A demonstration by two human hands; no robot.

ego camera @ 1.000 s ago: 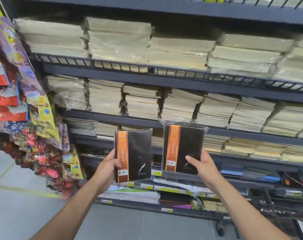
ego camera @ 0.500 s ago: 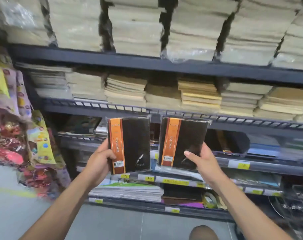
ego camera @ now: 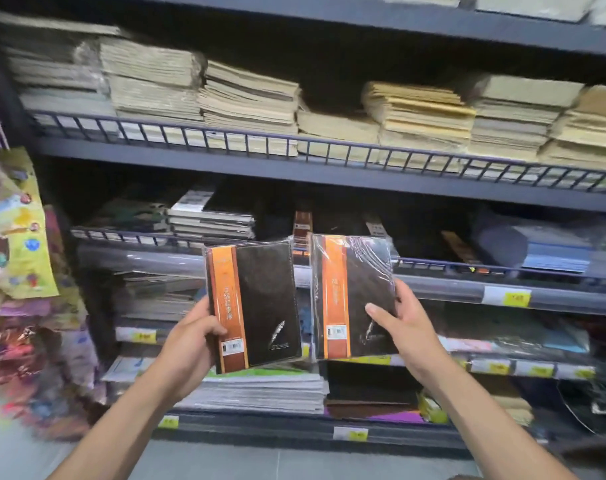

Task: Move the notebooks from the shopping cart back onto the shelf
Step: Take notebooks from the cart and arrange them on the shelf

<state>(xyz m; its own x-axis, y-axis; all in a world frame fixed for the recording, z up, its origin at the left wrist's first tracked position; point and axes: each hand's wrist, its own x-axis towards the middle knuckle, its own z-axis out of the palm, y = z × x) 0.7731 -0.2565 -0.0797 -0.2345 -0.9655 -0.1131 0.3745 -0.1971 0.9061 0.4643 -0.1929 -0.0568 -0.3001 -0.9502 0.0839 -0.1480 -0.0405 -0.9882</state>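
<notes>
Left hand (ego camera: 190,344) is pinching one black notebook (ego camera: 256,306), right hand (ego camera: 403,327) pinching another w/ shiny wrap (ego camera: 355,292). Both are being held by the bottom edge, so they could be slipping or bumping the shelf rail (ego camera: 467,266).

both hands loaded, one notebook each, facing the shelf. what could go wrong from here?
1. Each notebook is pinched at one lower edge only: left hand on the left notebook, right hand on the right notebook. The glossy wrap could slip.
2. With no free hand, the wire rail may catch an edge when sliding either in.
3. The dark notebooks on the shelf look packed; forcing could topple them.
</notes>
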